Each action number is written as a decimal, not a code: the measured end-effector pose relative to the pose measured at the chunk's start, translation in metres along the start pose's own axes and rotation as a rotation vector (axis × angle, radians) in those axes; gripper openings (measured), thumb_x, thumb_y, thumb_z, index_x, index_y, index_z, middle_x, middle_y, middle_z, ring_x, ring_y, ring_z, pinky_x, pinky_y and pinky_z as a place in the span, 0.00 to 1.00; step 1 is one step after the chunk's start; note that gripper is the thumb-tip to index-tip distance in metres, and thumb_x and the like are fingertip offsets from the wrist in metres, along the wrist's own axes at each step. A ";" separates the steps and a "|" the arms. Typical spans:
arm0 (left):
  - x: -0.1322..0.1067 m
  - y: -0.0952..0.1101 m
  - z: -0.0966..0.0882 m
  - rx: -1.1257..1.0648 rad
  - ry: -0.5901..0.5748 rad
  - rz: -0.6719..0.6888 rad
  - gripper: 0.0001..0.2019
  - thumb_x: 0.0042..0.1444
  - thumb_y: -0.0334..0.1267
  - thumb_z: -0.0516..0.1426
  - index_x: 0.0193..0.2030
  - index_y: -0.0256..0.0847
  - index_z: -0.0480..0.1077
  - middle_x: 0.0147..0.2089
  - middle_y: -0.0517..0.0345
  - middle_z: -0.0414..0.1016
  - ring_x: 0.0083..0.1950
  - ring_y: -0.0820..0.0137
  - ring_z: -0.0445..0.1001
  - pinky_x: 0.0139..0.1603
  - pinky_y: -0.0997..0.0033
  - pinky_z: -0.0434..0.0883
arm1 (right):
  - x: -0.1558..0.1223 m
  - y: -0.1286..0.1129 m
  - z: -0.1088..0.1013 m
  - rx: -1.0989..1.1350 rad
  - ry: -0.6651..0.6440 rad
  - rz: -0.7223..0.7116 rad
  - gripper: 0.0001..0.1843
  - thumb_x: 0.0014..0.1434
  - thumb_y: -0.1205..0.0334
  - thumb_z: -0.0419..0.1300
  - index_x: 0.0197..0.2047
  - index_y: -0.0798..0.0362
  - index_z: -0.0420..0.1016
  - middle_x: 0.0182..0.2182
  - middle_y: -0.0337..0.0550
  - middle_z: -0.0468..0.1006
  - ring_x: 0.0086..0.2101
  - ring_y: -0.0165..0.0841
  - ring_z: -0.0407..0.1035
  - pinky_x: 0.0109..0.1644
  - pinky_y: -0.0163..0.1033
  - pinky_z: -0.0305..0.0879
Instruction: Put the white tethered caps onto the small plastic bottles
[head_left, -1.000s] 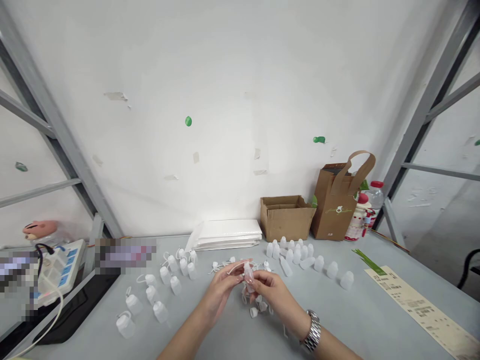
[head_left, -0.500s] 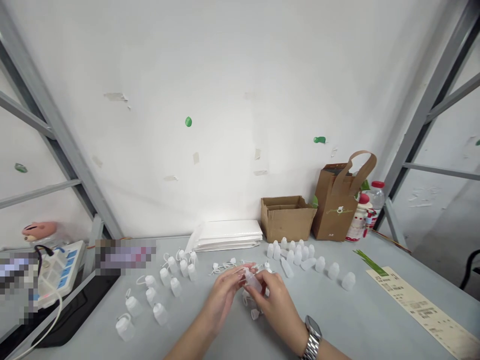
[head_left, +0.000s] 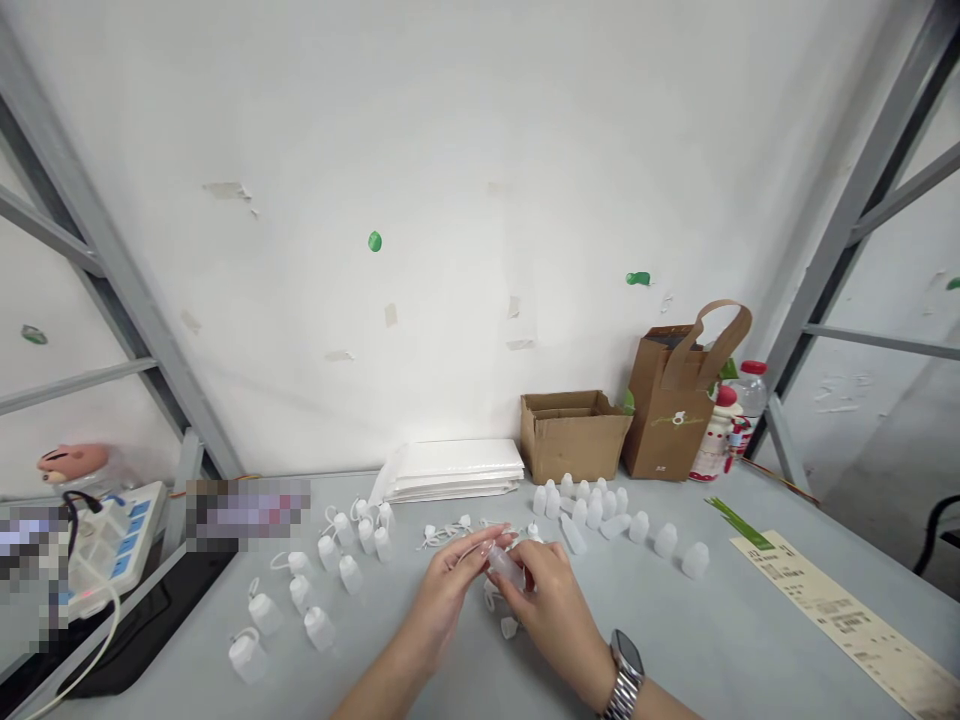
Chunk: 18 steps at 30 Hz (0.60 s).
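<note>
Bench against a pale wall [head_left: 450, 120]; grey table [head_left: 675, 640]. Beyond my fingers stand a stack of white envelopes [head_left: 450, 472] and, farther right, a cardboard box [head_left: 576, 447].

Work item: small bottle [head_left: 507, 569], translucent, tilted, its narrow end toward my left. It sits between my two hands, in front of me. My right hand [head_left: 546, 592] pinches the body, thumb on the near side, fingers curled behind. My left hand [head_left: 448, 582] has thumb and fingertips gathered about the narrow end. Cannot tell whether a cap or bare neck lies beneath them.

Surroundings: loose caps with straps [head_left: 465, 522] lie just beyond my left fingers; another cap [head_left: 510, 628] lies nearer me, just below my right fingers. Well to the left of my fingers, bottles with looped caps [head_left: 319, 628] stand upright. To the right, plain bottles [head_left: 665, 540], mostly upright, some lying over.

Step in hand, by my judgement: two-handed work at the bottle's narrow end. The next move seems to call for a steady right pinch, light enough not to dent the soft-looking wall, with left fingertips square to the neck.
</note>
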<state>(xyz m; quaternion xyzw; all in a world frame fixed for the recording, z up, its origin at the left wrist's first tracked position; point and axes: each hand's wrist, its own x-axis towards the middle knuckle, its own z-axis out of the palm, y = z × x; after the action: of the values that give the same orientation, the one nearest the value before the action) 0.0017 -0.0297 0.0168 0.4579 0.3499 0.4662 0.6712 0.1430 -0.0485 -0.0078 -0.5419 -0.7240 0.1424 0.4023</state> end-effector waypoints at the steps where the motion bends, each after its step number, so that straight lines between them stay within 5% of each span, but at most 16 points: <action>1: 0.000 0.000 0.000 0.008 0.003 0.007 0.15 0.48 0.41 0.59 0.43 0.40 0.74 0.47 0.49 0.77 0.55 0.57 0.67 0.58 0.58 0.57 | 0.000 -0.001 0.000 0.063 -0.017 0.044 0.09 0.56 0.56 0.57 0.28 0.51 0.68 0.24 0.39 0.72 0.28 0.34 0.62 0.34 0.39 0.57; 9: -0.001 0.001 -0.002 -0.087 -0.073 0.025 0.12 0.51 0.36 0.56 0.41 0.38 0.74 0.49 0.48 0.75 0.55 0.57 0.67 0.57 0.58 0.59 | 0.008 -0.003 0.003 0.806 -0.282 0.293 0.18 0.54 0.47 0.56 0.33 0.56 0.70 0.22 0.39 0.71 0.22 0.29 0.62 0.24 0.33 0.57; 12: 0.000 -0.001 -0.004 -0.116 -0.081 0.021 0.12 0.51 0.34 0.54 0.42 0.37 0.74 0.48 0.48 0.76 0.55 0.57 0.67 0.57 0.58 0.59 | 0.007 -0.002 0.002 0.719 -0.253 0.245 0.17 0.56 0.49 0.55 0.34 0.55 0.71 0.24 0.40 0.72 0.25 0.31 0.64 0.27 0.34 0.59; 18: -0.001 -0.005 -0.003 -0.164 -0.103 0.001 0.15 0.52 0.36 0.53 0.45 0.38 0.73 0.50 0.48 0.75 0.56 0.58 0.66 0.59 0.58 0.55 | 0.001 -0.001 0.000 0.177 -0.063 0.126 0.09 0.56 0.54 0.57 0.31 0.51 0.71 0.26 0.39 0.74 0.29 0.35 0.63 0.36 0.40 0.58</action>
<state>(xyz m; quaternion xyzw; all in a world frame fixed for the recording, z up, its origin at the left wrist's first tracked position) 0.0003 -0.0304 0.0114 0.4250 0.2751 0.4696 0.7233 0.1426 -0.0485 -0.0066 -0.5438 -0.6854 0.2478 0.4160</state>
